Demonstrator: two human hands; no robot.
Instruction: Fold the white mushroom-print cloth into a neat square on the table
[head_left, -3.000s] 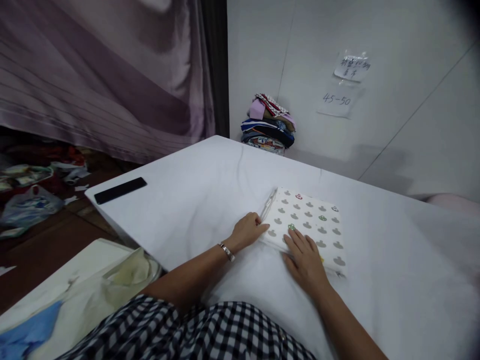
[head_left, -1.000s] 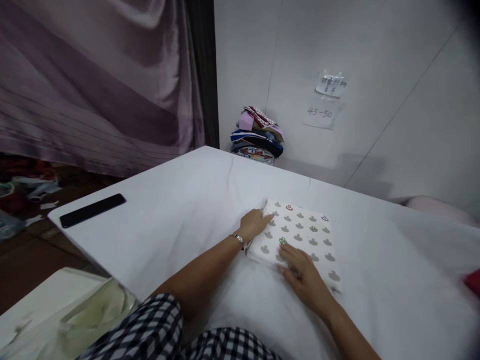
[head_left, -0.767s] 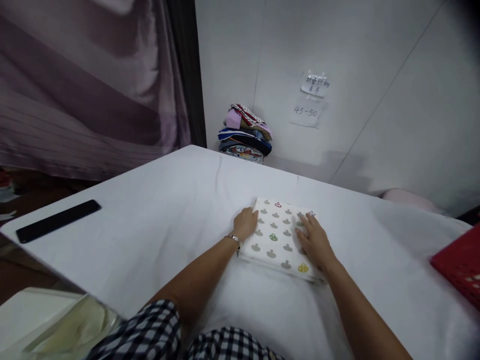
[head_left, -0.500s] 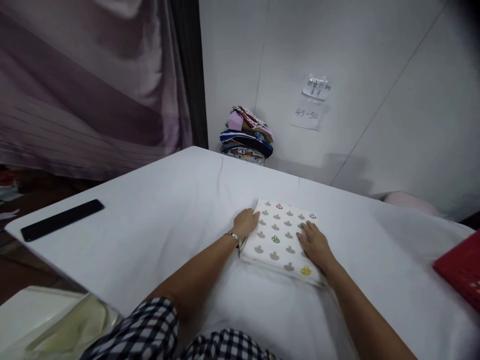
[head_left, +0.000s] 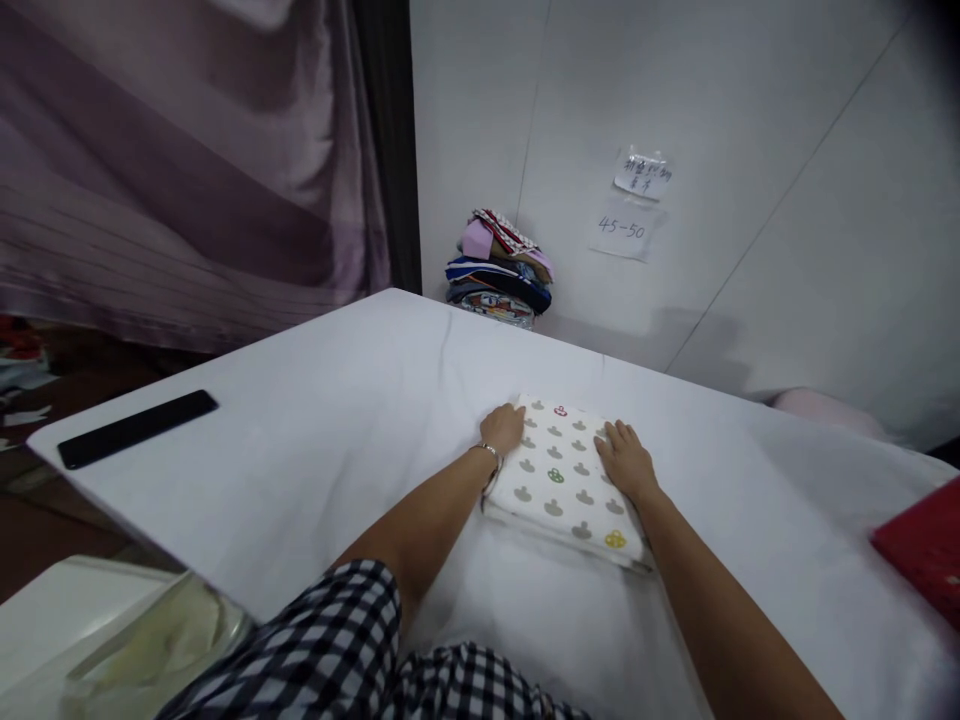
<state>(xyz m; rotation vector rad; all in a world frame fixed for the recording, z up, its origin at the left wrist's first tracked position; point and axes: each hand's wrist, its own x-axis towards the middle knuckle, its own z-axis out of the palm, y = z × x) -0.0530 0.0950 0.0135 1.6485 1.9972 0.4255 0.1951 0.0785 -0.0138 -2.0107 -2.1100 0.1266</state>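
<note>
A folded white cloth [head_left: 559, 490] with grey mushroom prints and a few coloured ones lies flat on the white-covered table [head_left: 360, 400]. My left hand [head_left: 504, 428] is at its far left edge, fingers curled round that edge; the undersides of the fingers are hidden. On the cloth's right side rests my right hand [head_left: 628, 460], its fingers stretched out over the top layer near the far corner. The cloth's layered near edge faces me.
A black flat bar [head_left: 139, 428] lies at the table's left corner. Folded fabrics [head_left: 501, 268] are stacked beyond the far edge, by the wall. A red basket [head_left: 922, 545] stands at right. A pale container [head_left: 157, 640] sits below the table at lower left.
My left hand has slid a little farther along the cloth's left edge, away from me. My right hand has moved slightly toward the far right corner. The view has shifted slightly.
</note>
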